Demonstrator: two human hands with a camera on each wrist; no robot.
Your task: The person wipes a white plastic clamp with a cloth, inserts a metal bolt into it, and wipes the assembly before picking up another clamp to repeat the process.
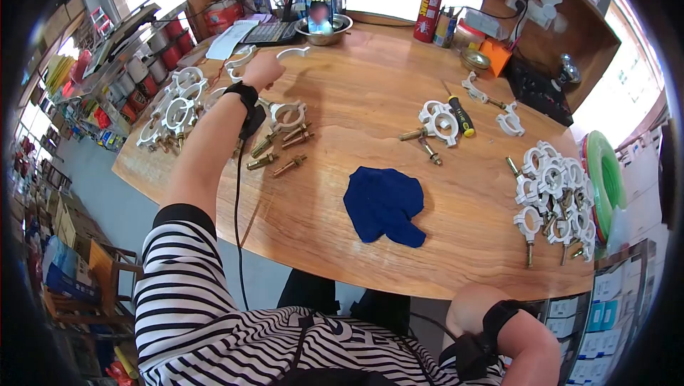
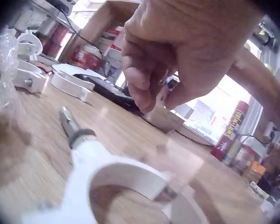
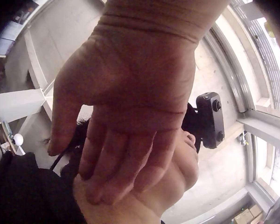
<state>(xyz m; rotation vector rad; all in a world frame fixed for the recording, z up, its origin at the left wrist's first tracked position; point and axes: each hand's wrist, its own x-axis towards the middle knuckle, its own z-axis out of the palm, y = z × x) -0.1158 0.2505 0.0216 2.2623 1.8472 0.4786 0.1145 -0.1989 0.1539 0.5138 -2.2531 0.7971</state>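
Observation:
My left hand [image 1: 265, 71] reaches over the back left of the table, among white ring clamps. In the left wrist view its fingers [image 2: 139, 79] bend loosely, apart from the thumb, with nothing visible between them. Just below that hand lies a white ring clamp [image 2: 84, 172] with a metal bolt. Two curved clamp halves [image 1: 293, 52] lie near the fingers in the head view. My right arm is folded back, elbow at the table's front edge. The right hand [image 3: 130, 107] is raised by the chin and neck, fingers loosely extended, holding nothing.
Loose bolts [image 1: 288, 166] lie left of a blue cloth [image 1: 385, 204]. A screwdriver [image 1: 462, 116] sits beside several clamps. A heap of clamps with bolts [image 1: 556, 186] is at the right edge. A phone [image 1: 319, 15] stands in a metal bowl [image 1: 325, 37] at the back, near a spray can [image 1: 430, 4].

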